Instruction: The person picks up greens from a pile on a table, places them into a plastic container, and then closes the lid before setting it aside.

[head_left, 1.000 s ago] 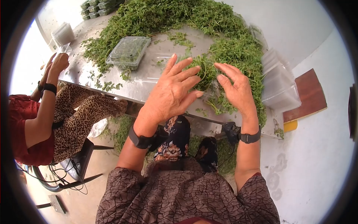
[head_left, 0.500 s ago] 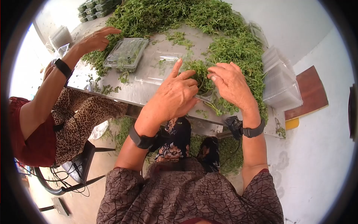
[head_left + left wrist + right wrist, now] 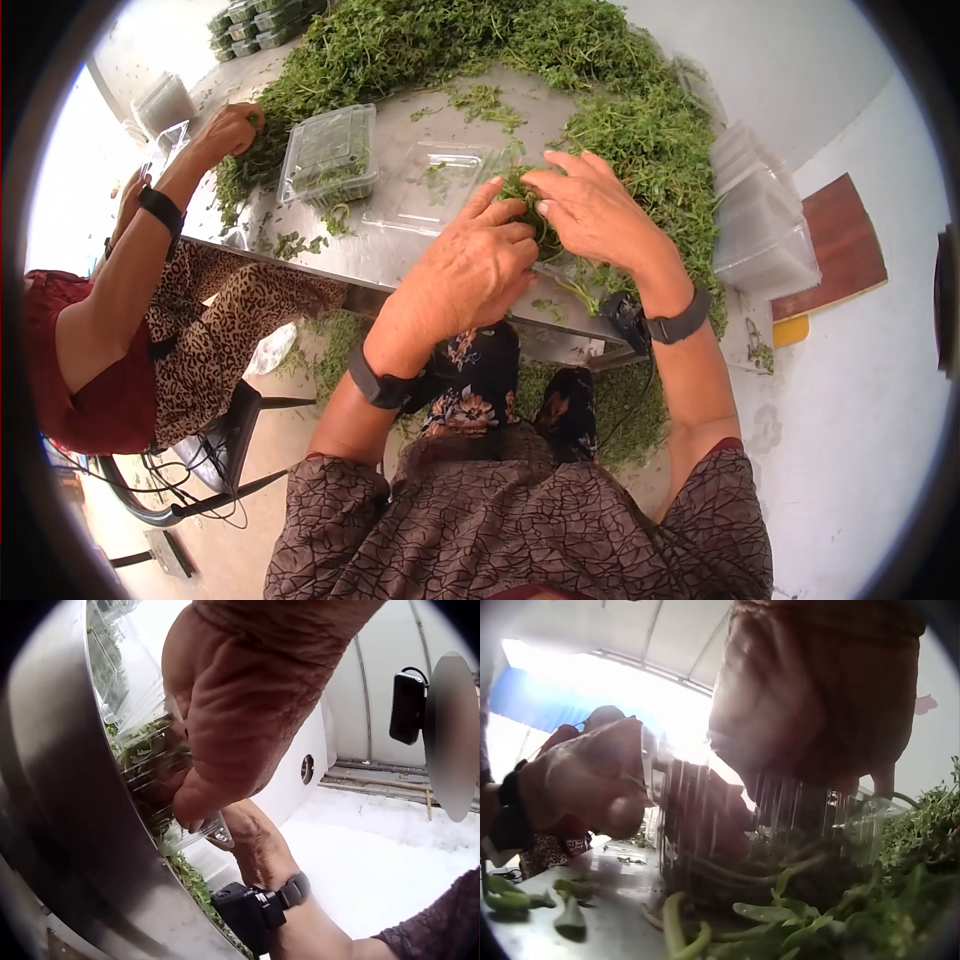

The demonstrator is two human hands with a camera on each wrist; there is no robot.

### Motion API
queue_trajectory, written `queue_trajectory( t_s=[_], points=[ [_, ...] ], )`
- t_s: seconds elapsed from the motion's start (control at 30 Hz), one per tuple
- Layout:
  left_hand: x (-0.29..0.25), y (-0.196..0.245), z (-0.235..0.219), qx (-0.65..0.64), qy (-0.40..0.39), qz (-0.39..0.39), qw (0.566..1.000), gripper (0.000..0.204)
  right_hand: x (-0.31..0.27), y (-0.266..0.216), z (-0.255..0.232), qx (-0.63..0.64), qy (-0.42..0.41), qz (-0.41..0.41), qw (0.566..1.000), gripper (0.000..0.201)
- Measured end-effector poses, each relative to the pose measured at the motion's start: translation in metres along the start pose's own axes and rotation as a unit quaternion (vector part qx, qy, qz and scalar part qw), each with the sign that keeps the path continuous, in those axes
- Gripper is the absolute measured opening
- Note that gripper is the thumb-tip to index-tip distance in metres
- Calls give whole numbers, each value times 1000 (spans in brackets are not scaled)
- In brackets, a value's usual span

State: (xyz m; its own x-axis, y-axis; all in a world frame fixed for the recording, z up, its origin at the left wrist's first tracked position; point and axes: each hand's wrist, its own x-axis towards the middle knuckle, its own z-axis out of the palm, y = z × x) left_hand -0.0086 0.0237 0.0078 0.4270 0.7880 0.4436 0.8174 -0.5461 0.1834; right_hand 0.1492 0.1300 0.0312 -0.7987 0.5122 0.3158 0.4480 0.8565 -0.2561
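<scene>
Across the worktop [image 3: 410,125] a great heap of greens [image 3: 640,140] lies loose; one filled box [image 3: 330,160] looks shut. Left hand [image 3: 465,270] and right hand [image 3: 600,215] bend close over another box [image 3: 682,825], greens inside, unclosed; I can't tell their grip.

The left hand [image 3: 465,272] and right hand [image 3: 607,218] partly hide the clear container [image 3: 684,825]; the head view crops the greens heap [image 3: 415,45].

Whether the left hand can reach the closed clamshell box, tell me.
Probably yes: between the left hand and the closed clamshell box lies just a low plastic lid, though that hand is at an open box.
</scene>
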Motion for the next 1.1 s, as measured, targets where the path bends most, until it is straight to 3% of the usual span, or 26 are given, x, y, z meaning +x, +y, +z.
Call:
queue_trajectory(
  t_s=[0.07, 0.2, 0.3, 0.37, 0.4, 0.47, 0.5, 0.53, 0.6, 0.7, 1.1],
  points=[
    [1, 0, 1, -1, -5, -1, 1000, 22, 11, 3, 2, -94, -104, -12, 990, 31],
    [1, 0, -4, -10, -15, -2, 1000, 27, 17, 11, 5, -79, -124, -11, 989, 32],
    [-6, -7, -9, -66, 5, -15, 998, 34, 10, 10, -3, -64, -111, 4, 992, 35],
    [-15, -16, -12, -122, 95, -27, 988, 46, 4, 11, -19, 39, -42, 33, 998, 34],
    [-17, -18, -16, -123, 95, -31, 987, 46, -1, 14, -24, 40, -45, 32, 998, 34],
    [-22, -23, -29, -133, 96, -62, 984, 53, -6, 16, -31, 109, 39, -39, 992, 38],
    [-24, -25, -33, -127, 88, -70, 986, 52, -9, 9, -34, 191, 33, -2, 981, 39],
    [-26, -26, -33, -126, 89, -71, 985, 52, -11, 5, -36, 190, 32, -4, 981, 39],
    [-30, -29, -31, -120, 70, -79, 987, 52, -16, -1, -37, 65, 47, -56, 995, 38],
    [-32, -23, -27, -93, 55, -56, 993, 46, -27, -5, -29, 25, 47, -54, 997, 37],
    [-9, -9, -10, -4, 41, -9, 999, 19, -33, -6, -4, 34, -1, -45, 998, 29]
  ],
)
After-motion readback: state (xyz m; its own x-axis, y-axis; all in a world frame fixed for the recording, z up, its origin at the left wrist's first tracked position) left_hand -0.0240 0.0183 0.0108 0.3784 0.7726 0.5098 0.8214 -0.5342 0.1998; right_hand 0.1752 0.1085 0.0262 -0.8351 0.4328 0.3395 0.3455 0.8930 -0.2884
